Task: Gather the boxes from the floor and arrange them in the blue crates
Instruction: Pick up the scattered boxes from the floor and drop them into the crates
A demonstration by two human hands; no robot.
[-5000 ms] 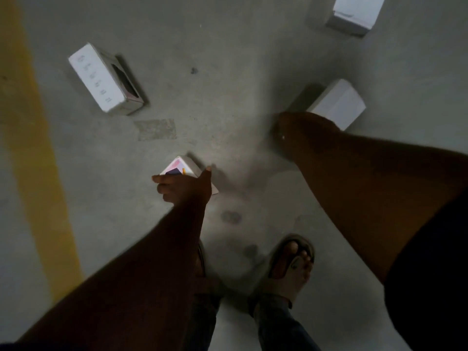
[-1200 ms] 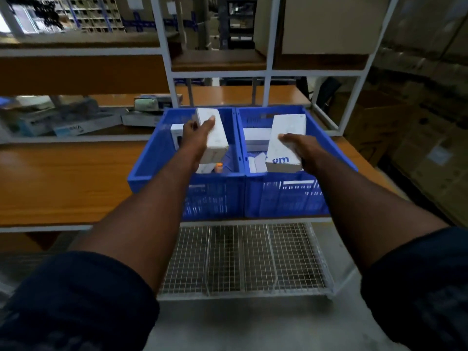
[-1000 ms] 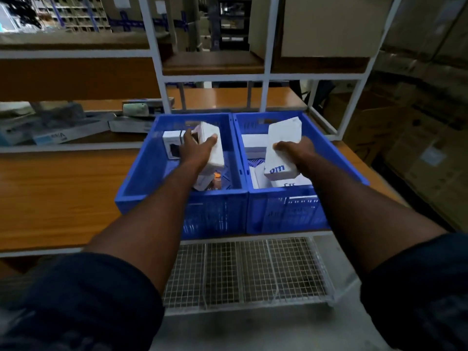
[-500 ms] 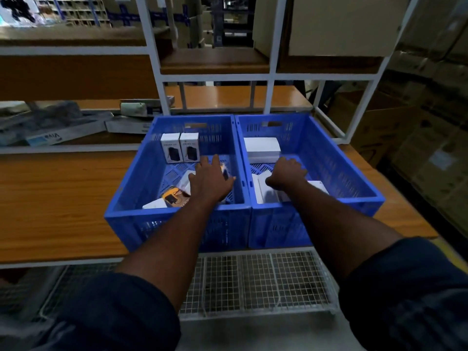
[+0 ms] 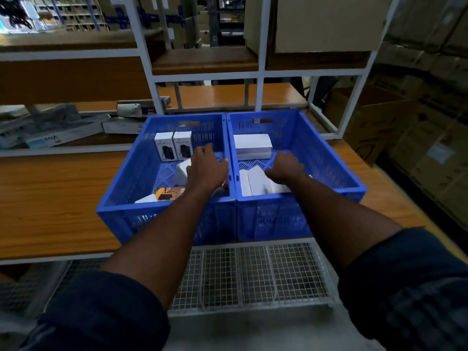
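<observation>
Both arms out over the wooden tabletop [image 5: 50, 198], both hands down inside the crates. Left hand [image 5: 206, 171] low in the left blue perforated plastic crate [image 5: 126, 178], toward that crate's right wall: fingers [image 5: 205, 151] stretched forward and slack, thumb out sideways, gripping nothing. Just under the palm and poking out past its left edge, a plain white cardboard box [image 5: 182, 169], tilted. Touching the hand or not, impossible to tell. Deeper in the same crate, against its far wall, a pair of small white boxes with a dark product picture [image 5: 164, 146], upright, side by side and touching. At the near wall, lying flat, an orange-and-black printed pack [image 5: 168, 195], with another white box [image 5: 145, 198] just beside it on the left.

Pressed wall to wall against the right side of the left crate: the second blue plastic crate [image 5: 326, 163]. Right hand [image 5: 286, 167] in there, knuckles up, fingers [image 5: 275, 169] folded down onto a cluster of plain white boxes [image 5: 255, 183] near the front. Fingertips hidden, so clenched on a box or merely resting: cannot tell. Farther back, a stack of flat white boxes [image 5: 252, 145] by the rear wall, apart from the hand.

Behind the left crate, a white metal shelf frame [image 5: 260, 72]. Below its front wall, a wire mesh rack [image 5: 253, 274].
</observation>
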